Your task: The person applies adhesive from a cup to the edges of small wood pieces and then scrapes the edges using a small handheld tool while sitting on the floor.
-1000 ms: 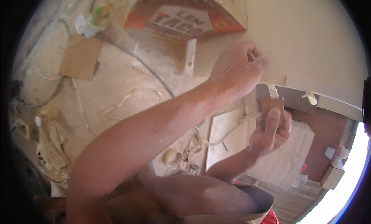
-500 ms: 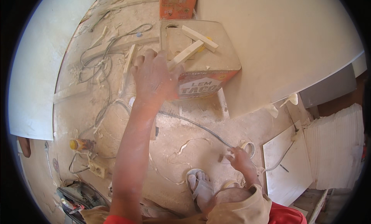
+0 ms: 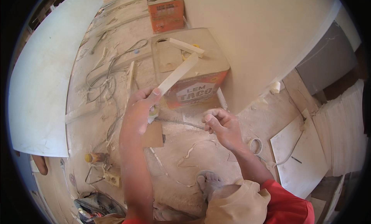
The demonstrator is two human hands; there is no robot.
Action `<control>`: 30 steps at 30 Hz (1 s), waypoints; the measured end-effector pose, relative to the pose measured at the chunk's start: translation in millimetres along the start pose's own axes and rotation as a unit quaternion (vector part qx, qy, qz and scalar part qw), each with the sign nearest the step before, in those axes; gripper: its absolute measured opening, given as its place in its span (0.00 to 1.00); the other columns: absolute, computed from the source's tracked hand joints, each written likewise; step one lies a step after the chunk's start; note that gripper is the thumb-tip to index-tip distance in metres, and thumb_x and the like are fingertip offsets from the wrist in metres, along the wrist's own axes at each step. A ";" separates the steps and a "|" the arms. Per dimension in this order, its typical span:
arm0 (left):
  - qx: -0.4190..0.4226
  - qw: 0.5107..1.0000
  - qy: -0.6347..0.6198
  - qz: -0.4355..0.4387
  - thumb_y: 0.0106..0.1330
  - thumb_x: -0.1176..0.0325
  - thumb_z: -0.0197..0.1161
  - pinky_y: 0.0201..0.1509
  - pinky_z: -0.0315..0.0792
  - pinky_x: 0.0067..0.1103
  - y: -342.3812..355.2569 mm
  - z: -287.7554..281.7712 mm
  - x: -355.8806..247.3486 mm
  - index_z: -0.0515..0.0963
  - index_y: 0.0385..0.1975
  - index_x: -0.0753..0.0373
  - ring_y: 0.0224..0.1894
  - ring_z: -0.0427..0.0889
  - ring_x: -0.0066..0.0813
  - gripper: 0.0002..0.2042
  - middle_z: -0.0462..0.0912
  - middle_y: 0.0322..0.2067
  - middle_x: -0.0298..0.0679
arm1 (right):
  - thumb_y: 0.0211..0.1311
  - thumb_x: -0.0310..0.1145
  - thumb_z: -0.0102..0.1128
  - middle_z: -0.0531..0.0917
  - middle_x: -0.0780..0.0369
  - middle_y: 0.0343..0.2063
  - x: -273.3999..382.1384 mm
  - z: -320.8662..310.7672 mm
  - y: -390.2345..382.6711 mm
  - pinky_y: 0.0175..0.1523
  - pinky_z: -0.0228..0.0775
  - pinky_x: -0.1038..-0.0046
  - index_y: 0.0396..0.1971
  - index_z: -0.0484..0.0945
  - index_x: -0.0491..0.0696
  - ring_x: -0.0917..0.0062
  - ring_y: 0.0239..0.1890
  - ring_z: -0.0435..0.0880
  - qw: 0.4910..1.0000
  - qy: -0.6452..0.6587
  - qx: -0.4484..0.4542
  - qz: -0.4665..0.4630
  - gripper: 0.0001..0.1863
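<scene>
My left hand (image 3: 141, 110) grips the lower end of a long white strip (image 3: 176, 77); the strip slants up to the right over the dusty lid of a square orange tin (image 3: 193, 71). My right hand (image 3: 222, 125) hovers just right of it, fingers curled and pinched together; whether it holds anything small I cannot tell. A second short white strip (image 3: 186, 47) lies across the tin's lid. The tin stands against a tall white panel (image 3: 262, 42).
The dusty floor holds tangled cables (image 3: 110, 79), a power strip (image 3: 110, 179), a small yellow-capped bottle (image 3: 92, 158), a tape roll (image 3: 256, 145), a brown card piece (image 3: 153, 134) and a second orange tin (image 3: 166, 13). A large white board (image 3: 42, 81) leans at left. My bare foot (image 3: 206, 183) is below.
The view has swung down toward the tin. My left hand was reaching onto the tin's lid half a second ago; now it holds the long strip, drawn back toward me. My right hand has risen.
</scene>
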State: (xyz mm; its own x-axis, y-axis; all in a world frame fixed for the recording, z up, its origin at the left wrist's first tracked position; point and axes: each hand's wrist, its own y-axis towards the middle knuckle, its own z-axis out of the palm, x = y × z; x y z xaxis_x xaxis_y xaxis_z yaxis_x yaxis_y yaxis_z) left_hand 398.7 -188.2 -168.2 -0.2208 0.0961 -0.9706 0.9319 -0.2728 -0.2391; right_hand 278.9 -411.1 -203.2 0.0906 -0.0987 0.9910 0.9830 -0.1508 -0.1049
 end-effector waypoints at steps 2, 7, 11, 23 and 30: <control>0.058 0.997 -0.046 -0.010 0.65 0.59 0.63 0.35 0.64 0.19 -6.6 3.5 7.9 0.79 0.46 0.65 0.30 0.68 0.18 0.17 0.74 0.28 0.29 | 0.66 0.38 0.60 0.81 0.63 0.32 6.3 9.5 2.5 0.34 0.72 0.80 0.44 0.76 0.39 0.84 0.29 0.79 0.999 0.039 -0.004 -0.025 0.17; 0.216 0.976 -0.036 0.006 0.62 0.57 0.67 0.40 0.68 0.18 -20.1 34.7 31.9 0.78 0.47 0.66 0.34 0.74 0.20 0.20 0.80 0.34 0.33 | 0.66 0.34 0.61 0.81 0.62 0.32 15.4 16.5 -5.7 0.33 0.74 0.81 0.45 0.74 0.37 0.84 0.29 0.80 0.988 0.047 -0.071 -0.131 0.16; 0.251 0.965 0.067 0.030 0.61 0.55 0.68 0.44 0.71 0.22 -20.3 64.9 41.5 0.80 0.45 0.66 0.41 0.78 0.22 0.21 0.82 0.38 0.36 | 0.65 0.32 0.61 0.82 0.59 0.34 13.1 -3.1 -23.7 0.32 0.74 0.81 0.46 0.73 0.36 0.82 0.30 0.82 0.982 0.000 -0.118 -0.150 0.17; 0.182 0.955 0.075 0.220 0.60 0.66 0.67 0.50 0.72 0.29 -23.5 128.8 39.2 0.76 0.49 0.69 0.42 0.80 0.37 0.19 0.81 0.38 0.45 | 0.63 0.29 0.64 0.82 0.59 0.32 25.4 -21.0 -27.0 0.34 0.75 0.82 0.43 0.75 0.34 0.81 0.31 0.82 0.943 -0.155 -0.193 -0.222 0.14; 0.152 0.951 0.072 0.260 0.60 0.68 0.66 0.44 0.75 0.29 -20.4 133.0 38.0 0.77 0.45 0.69 0.43 0.80 0.37 0.16 0.81 0.38 0.46 | 0.58 0.30 0.69 0.77 0.62 0.31 21.1 -35.0 -23.3 0.29 0.70 0.81 0.45 0.79 0.39 0.85 0.27 0.77 0.923 -0.223 -0.160 -0.269 0.17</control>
State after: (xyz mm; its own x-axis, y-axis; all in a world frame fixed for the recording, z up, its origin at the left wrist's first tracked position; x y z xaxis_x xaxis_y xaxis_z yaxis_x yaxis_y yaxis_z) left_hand 333.1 -306.3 -204.1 0.3095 -0.0045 -0.9509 0.7728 -0.5815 0.2543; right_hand 252.3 -444.0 -182.8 -0.2691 0.4798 0.8351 0.8143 -0.3497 0.4633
